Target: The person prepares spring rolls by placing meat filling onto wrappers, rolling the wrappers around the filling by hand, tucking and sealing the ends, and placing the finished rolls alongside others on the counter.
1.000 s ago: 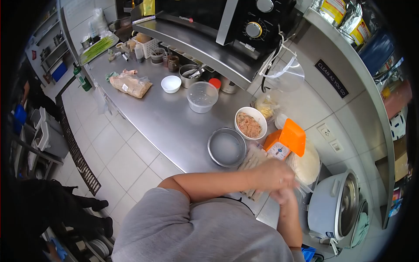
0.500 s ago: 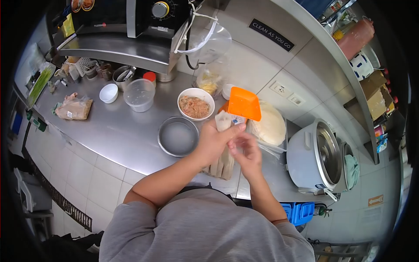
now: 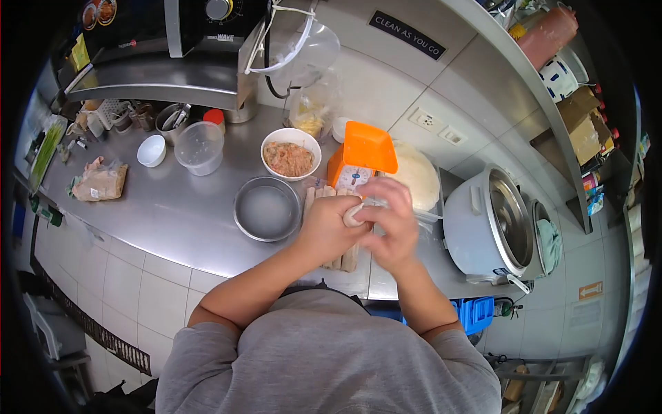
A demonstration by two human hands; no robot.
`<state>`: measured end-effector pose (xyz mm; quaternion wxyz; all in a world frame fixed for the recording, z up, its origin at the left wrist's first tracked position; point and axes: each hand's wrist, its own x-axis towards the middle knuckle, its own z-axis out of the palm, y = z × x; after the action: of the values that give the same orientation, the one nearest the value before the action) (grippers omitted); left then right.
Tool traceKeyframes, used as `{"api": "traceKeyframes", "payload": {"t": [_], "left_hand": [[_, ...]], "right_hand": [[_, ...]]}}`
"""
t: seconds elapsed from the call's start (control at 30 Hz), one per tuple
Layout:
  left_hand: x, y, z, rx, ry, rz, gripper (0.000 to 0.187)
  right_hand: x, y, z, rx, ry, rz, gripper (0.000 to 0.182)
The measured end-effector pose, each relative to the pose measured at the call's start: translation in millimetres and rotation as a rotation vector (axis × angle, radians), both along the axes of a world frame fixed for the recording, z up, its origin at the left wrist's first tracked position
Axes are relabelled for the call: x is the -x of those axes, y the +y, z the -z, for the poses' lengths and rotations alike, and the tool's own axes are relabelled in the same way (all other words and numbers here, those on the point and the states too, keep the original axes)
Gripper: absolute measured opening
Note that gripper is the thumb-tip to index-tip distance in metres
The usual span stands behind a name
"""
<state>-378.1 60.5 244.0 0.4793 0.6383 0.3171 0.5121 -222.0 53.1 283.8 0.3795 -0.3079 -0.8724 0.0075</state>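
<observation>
We grip one pale roll (image 3: 354, 215), mostly covered, its rounded end exposed. Below, we see similar slender rolls (image 3: 349, 258) lying side by side.

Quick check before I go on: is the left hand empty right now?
No, the left hand is closed around a pale roll, whose end shows between the two hands.

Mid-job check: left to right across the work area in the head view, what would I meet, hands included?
Green stalks → bagged package → small white bowl → clear plastic tub → round metal pan → left hand gripping a pale roll → right hand → large cooker.
</observation>
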Motion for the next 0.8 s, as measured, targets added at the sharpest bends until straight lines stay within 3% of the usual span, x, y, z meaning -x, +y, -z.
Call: {"api": "traceKeyframes", "payload": {"t": [0.1,0.23,0.4,0.5,0.6,0.8], "left_hand": [[8,2,-7,0.061,0.046,0.174,0.018],[14,4,-9,0.065,0.096,0.306,0.018],[14,7,1,0.090,-0.017,0.361,0.019],[20,5,-10,0.180,-0.066,0.359,0.018],[19,8,-5,0.116,-0.104,0.314,0.016],[8,11,2,-0.012,-0.148,0.314,0.011]], "right_hand": [[15,5,-8,0.423,0.652,-0.130,0.059],[3,17,-2,0.498,0.406,-0.281,0.078],[7,13,-14,0.090,-0.088,-0.131,0.078],[11,7,9,0.258,0.569,-0.097,0.075],[15,0,19,0.242,0.684,-0.117,0.061],[6,4,-11,0.001,0.145,-0.111,0.059]]}}
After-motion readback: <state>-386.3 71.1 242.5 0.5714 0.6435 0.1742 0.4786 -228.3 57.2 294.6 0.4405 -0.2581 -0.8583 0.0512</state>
